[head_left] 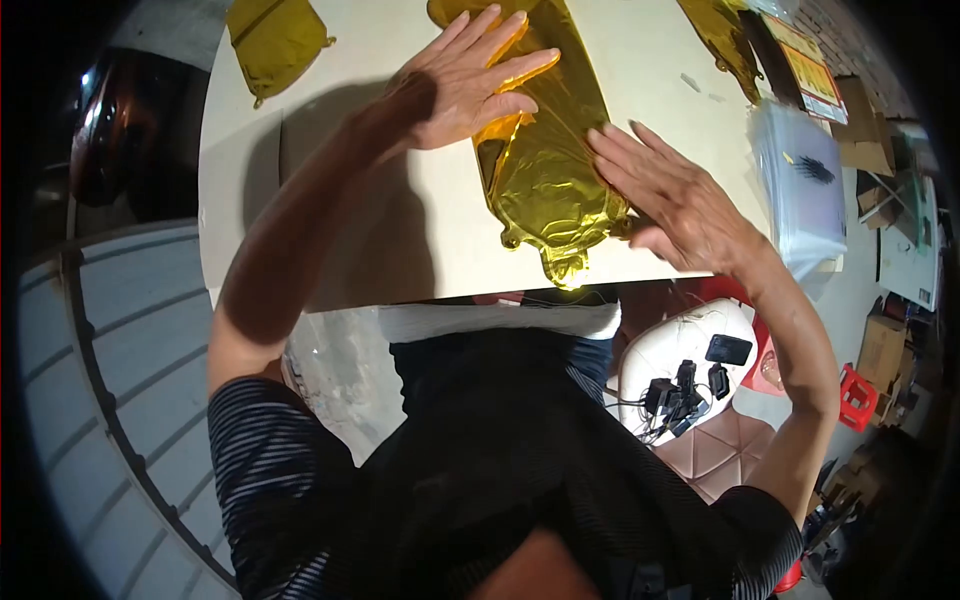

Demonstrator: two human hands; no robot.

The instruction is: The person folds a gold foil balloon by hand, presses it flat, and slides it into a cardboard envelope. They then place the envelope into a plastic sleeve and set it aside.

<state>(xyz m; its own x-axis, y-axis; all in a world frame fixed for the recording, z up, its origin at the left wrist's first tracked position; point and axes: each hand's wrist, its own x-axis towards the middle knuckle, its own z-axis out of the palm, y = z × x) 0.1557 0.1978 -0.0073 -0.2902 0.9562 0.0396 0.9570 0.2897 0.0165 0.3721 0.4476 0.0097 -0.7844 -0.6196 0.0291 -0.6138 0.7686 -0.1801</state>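
Note:
A shiny gold foil balloon [560, 190], uninflated, lies flat and lengthwise on the pale table [690, 130]. Its narrow neck tab points toward me, near the table's front edge. My left hand [465, 85] rests on the balloon's left side with fingers spread. At the right edge of the foil lies my right hand [670, 195], fingers stretched out and touching it near the lower end; its thumb is a little blurred. Neither hand has its fingers closed round anything.
Another flat gold foil piece [278, 50] lies at the far left, and more gold foil [725, 40] at the far right. A stack of clear plastic bags [795, 190] sits on the right edge. Below it, a white padded seat [650, 350] holds black adapters and cables [682, 400].

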